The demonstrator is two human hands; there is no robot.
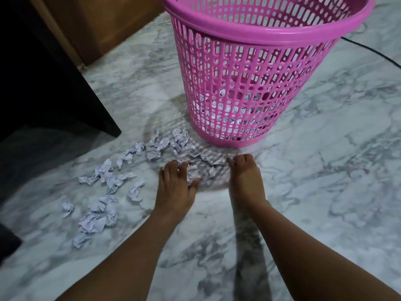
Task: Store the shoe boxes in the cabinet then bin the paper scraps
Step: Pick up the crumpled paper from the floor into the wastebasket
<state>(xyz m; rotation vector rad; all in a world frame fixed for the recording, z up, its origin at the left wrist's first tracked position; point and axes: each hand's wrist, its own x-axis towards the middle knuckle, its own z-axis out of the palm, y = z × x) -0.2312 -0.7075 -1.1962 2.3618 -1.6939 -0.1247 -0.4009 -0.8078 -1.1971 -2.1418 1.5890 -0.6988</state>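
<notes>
A pink slotted plastic bin (249,83) stands on the marble floor, and crumpled paper shows through its lower slots. Several crumpled white paper scraps (108,181) lie scattered on the floor to the left of the bin and in front of it. My left hand (175,185) is down on the floor with fingers spread and curling over scraps just in front of the bin. My right hand (245,179) reaches beside it, fingertips on scraps (208,168) that lie between the two hands. No shoe boxes are in view.
A dark piece of furniture (43,83) fills the left side, with a wooden cabinet panel (104,25) behind it. A black cable (373,51) runs across the floor at the right. Bare marble floor (325,192) extends to the right.
</notes>
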